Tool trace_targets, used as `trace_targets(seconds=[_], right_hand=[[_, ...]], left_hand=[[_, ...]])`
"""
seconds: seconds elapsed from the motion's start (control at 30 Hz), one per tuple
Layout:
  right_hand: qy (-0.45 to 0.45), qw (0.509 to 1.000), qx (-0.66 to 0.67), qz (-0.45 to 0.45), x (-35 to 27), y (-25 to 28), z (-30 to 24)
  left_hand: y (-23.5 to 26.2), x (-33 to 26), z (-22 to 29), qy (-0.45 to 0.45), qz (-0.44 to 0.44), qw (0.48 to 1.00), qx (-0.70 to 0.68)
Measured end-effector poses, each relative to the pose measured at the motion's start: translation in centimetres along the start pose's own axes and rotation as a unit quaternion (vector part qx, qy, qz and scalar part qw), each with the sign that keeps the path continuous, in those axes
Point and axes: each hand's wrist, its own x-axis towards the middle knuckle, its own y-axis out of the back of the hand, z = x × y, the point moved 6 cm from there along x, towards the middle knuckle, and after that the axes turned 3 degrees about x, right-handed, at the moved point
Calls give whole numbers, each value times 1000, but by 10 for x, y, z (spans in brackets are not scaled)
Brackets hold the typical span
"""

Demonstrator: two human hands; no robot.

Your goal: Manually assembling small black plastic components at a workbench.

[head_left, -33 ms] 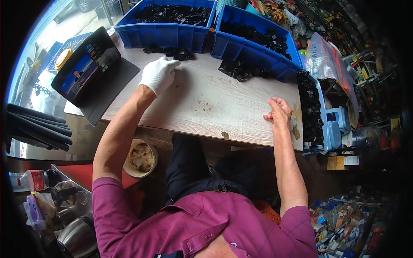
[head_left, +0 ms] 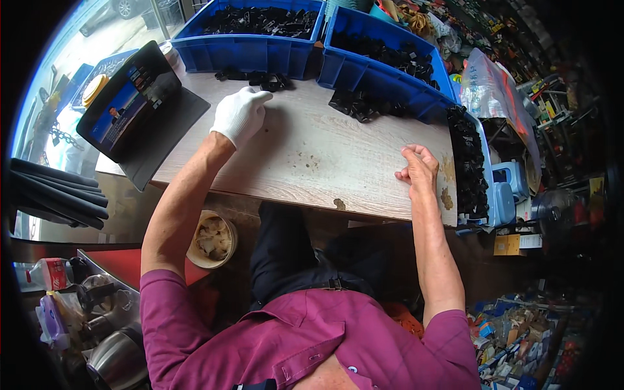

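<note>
My left hand (head_left: 238,116), in a white knitted glove, is closed over the table at the left, just in front of a small row of black parts (head_left: 276,82). Its curled fingertips are turned away, so anything inside them is hidden. Bare and half curled, my right hand (head_left: 421,170) is near the table's right end. A gap shows between its thumb and forefinger, with nothing visible in it. A heap of black clip-like pieces (head_left: 359,106) lies farther back, against a blue bin. The pale wood-look table (head_left: 312,140) has worn brown patches.
Two blue bins (head_left: 244,52) (head_left: 390,81) of black pieces line the back. A light-blue crate (head_left: 486,146) with more black pieces adjoins the right edge. A tablet (head_left: 123,107) in a dark folding case stands at left. Below the front edge is a round bucket (head_left: 227,250).
</note>
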Motion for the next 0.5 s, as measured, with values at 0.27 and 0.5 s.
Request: trace_targets(seconds=[0.27,0.5], right_hand=[[32,995,-53,-78,16,-57,-15],[57,975,-201,-79,29,-104,-33]], left_hand=[[18,-22,41,19,123,981,-150],[6,-31,37,16,77,993,-90]])
